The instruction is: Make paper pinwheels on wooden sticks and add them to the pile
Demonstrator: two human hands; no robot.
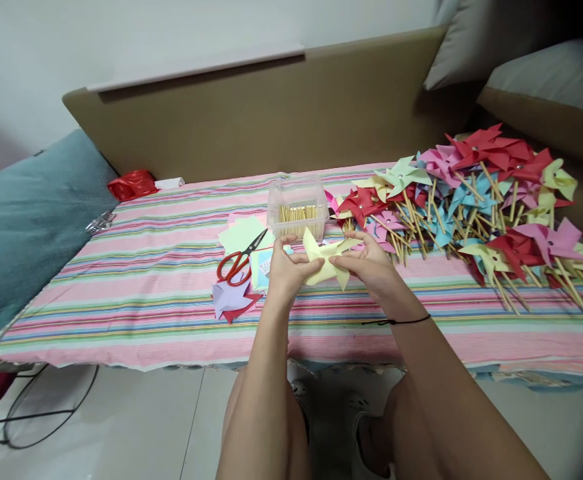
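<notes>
I judge creasing or tearing the chief risk, should either thumb press too hard on the thin folds; a slackened pinch could let the points spring loose. I find the left grip (287, 270) and right grip (374, 267) nearly closed, pinching opposite sides of the yellow paper pinwheel (326, 271), above the striped cloth (161, 267), near the clear box (296, 193).

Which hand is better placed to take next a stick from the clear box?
Probably the left hand: it is in front of the clear plastic box of sticks, while the right hand is farther right. Both hold the yellow paper pinwheel.
</notes>
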